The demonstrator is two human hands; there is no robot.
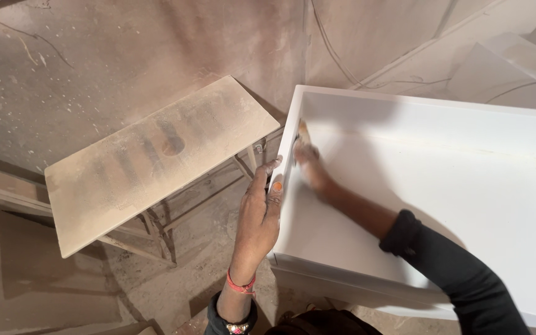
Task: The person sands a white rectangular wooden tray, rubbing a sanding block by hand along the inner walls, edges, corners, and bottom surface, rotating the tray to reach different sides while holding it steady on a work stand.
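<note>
Dust lay everywhere in this workshop: a rough, stained wall filled the upper left of the frame, and the floor (175, 285) below was powdered pale.

At centre frame, the left hand (260, 214) was clamped on the left side wall of a white open box (466, 205), thumb on the top edge and the fingers wrapped down the outside, bracing it. A red thread bracelet (241, 286) ringed that wrist.

Just right of it, inside the box, the right hand (308, 166) was blurred with motion, pressed flat against the inner face of that same wall. It seemed to be closed around a small tan sanding piece (303, 132), though the blur hid the grip itself. The black sleeve (460, 273) ran off to the lower right.

The box filled the right half of the frame, its white floor and far wall looking smooth and even. By that look, most of the inside had its finish, and the rubbing was only at the upper part of the left wall; how much of that wall remained, the view couldn't settle.

Left of the box, a dusty board (156, 155) sat tilted on a wooden trestle (162, 229), with faint streaks across its top.
</note>
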